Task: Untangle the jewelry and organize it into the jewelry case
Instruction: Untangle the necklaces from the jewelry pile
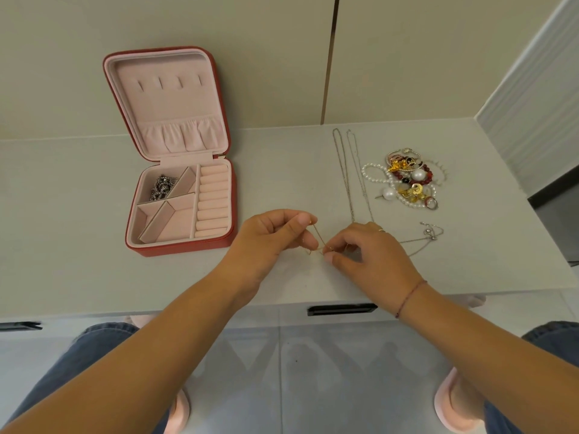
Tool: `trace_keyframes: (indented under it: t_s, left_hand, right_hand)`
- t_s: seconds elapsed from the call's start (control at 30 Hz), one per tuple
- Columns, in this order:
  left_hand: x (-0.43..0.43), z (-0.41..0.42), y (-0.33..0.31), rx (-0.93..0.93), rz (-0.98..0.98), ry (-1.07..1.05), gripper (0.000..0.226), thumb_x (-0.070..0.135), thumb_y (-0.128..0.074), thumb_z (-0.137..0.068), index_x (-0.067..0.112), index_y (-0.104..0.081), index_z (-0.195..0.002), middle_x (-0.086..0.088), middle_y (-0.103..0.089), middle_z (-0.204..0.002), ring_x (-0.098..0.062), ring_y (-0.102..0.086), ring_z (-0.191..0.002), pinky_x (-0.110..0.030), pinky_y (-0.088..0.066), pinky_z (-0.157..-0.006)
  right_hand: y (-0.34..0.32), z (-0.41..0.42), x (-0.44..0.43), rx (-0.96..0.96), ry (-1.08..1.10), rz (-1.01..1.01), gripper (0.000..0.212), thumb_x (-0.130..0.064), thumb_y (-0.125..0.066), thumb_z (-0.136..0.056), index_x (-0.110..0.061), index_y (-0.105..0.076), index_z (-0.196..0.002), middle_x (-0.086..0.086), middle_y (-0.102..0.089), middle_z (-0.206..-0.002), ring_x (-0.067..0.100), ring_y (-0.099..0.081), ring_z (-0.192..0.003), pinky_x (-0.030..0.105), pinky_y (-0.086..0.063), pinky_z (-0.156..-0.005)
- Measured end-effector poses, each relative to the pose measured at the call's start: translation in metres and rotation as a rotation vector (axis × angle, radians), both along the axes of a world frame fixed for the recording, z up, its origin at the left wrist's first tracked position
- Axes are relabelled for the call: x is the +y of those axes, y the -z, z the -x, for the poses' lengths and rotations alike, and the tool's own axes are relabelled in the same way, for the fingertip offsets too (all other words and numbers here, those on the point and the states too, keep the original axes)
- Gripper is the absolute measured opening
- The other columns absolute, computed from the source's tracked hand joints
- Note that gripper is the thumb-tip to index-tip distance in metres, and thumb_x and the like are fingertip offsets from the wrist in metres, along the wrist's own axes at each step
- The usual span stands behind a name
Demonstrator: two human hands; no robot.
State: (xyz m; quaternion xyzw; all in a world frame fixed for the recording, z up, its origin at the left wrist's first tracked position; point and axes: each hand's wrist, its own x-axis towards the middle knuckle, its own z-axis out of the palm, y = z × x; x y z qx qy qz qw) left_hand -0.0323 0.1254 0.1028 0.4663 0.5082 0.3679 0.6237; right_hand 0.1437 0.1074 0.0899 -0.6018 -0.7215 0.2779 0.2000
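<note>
While hands pinch chain, table edge lies near.

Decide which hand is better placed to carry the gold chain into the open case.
Probably left. The left hand pinches the gold chain and lies nearer the red case; the right hand would cross over.

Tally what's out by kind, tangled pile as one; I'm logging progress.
Jewelry case: 1
Dark chain in case: 1
Gold chain, pinched by left grip and right grip: 1
Long silver strands: 2
Silver slider chain: 1
Tangled pile: 1
Total: 7
</note>
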Motion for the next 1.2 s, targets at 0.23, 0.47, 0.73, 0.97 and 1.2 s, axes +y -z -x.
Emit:
trace_keyframes:
  t_s: [0.23, 0.47, 0.73, 0.97, 1.2]
  left_hand:
    - [0.002, -0.002, -0.005, -0.042, -0.012, -0.041, 0.019, 0.019, -0.053, -0.095, 0.008, -0.067, -0.099, -0.007, -0.07, -0.083, -0.024, -0.072, -0.083, -0.023, -0.054, -0.086]
    - [0.002, -0.007, -0.006, -0.119, 0.009, -0.048, 0.019, 0.021, -0.049, -0.097, 0.009, -0.064, -0.097, -0.005, -0.071, -0.084, -0.026, -0.072, -0.088, -0.023, -0.054, -0.085]
    - [0.0, -0.009, -0.009, -0.125, 0.031, 0.004, 0.024, 0.026, -0.04, -0.101, 0.009, -0.057, -0.099, -0.008, -0.072, -0.082, -0.027, -0.072, -0.074, -0.021, -0.054, -0.071]
    - [-0.001, -0.011, -0.011, -0.112, 0.011, 0.034, 0.025, 0.029, -0.041, -0.101, 0.009, -0.055, -0.099, -0.009, -0.069, -0.072, -0.017, -0.054, -0.045, -0.029, -0.054, -0.064]
    - [-0.001, -0.009, -0.014, 0.011, -0.068, 0.005, 0.023, 0.028, -0.045, -0.1, 0.016, -0.062, -0.092, 0.003, -0.051, -0.058, -0.007, -0.035, -0.05, -0.017, -0.034, -0.049]
  right_hand:
    - [-0.022, -0.003, 0.003, 0.397, 0.069, 0.232, 0.01, -0.02, -0.062, -0.089, -0.024, -0.069, -0.083, -0.005, -0.069, -0.076, 0.002, -0.064, -0.069, 0.018, -0.05, -0.072]
    - [-0.036, -0.006, 0.005, 0.403, 0.067, 0.223, 0.014, -0.019, -0.057, -0.091, -0.018, -0.071, -0.089, -0.005, -0.059, -0.067, -0.003, -0.046, -0.051, 0.009, -0.038, -0.052]
    - [-0.042, -0.008, 0.007, 0.508, 0.104, 0.27, 0.015, -0.019, -0.057, -0.091, -0.016, -0.071, -0.086, -0.005, -0.058, -0.064, 0.002, -0.044, -0.051, 0.013, -0.038, -0.052]
    - [-0.044, -0.011, 0.008, 0.59, 0.121, 0.299, 0.016, -0.018, -0.058, -0.091, -0.014, -0.072, -0.084, 0.0, -0.056, -0.064, 0.017, -0.038, -0.058, 0.02, -0.034, -0.051]
    - [-0.043, -0.013, 0.009, 0.626, 0.176, 0.332, 0.013, -0.02, -0.063, -0.087, -0.018, -0.074, -0.079, 0.0, -0.05, -0.06, 0.009, -0.036, -0.051, 0.02, -0.031, -0.05]
